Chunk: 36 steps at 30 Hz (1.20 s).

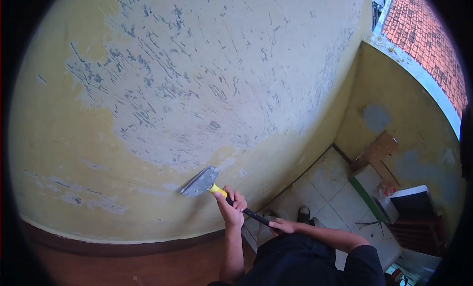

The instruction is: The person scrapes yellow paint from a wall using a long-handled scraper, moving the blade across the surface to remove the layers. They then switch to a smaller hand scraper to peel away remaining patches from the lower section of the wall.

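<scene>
A long-handled scraper (199, 182) with a wide grey head and a yellow and black handle lies at a slant across the lower middle. Its blade is at the yellow wall (162, 138), just below a large whitish patch with many dark scratches; whether it touches the wall I cannot tell. My left hand (232, 205) is wrapped round the handle close to the yellow collar. Farther down, my right hand (282, 226) grips the black end of the same handle.
Tiled floor (332, 180) lies below, with a shoe (303, 214) on it. Against the right wall stand a brown board (377, 150), a green-edged box (367, 197), a bottle (389, 192) and a dark red slatted object (419, 234). A tiled roof (423, 34) shows beyond.
</scene>
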Available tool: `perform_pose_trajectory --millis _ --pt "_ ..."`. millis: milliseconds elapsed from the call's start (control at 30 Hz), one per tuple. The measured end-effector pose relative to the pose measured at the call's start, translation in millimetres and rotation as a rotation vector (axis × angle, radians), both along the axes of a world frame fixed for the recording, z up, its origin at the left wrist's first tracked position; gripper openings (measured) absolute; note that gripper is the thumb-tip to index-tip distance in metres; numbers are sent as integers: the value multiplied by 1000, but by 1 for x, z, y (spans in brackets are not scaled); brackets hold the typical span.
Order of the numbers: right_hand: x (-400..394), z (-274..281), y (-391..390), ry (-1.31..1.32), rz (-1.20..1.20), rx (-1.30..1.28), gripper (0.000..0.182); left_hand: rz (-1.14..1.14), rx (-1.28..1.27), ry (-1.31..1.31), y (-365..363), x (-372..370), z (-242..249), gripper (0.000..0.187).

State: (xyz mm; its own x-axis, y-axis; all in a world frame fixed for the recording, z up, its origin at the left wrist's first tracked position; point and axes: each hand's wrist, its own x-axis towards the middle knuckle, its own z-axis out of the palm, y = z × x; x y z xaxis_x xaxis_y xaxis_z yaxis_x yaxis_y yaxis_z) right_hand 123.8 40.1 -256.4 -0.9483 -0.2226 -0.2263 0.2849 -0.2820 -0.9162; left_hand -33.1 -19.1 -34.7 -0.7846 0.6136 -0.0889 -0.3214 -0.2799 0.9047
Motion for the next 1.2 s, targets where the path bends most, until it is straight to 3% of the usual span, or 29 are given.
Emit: perform_pose_trajectory --millis 200,1200 --pt "-11 -23 -1 68 81 -103 67 -135 63 11 -9 -12 0 63" --pt "-16 -1 5 91 3 -52 63 -95 71 13 -6 -13 15 65"
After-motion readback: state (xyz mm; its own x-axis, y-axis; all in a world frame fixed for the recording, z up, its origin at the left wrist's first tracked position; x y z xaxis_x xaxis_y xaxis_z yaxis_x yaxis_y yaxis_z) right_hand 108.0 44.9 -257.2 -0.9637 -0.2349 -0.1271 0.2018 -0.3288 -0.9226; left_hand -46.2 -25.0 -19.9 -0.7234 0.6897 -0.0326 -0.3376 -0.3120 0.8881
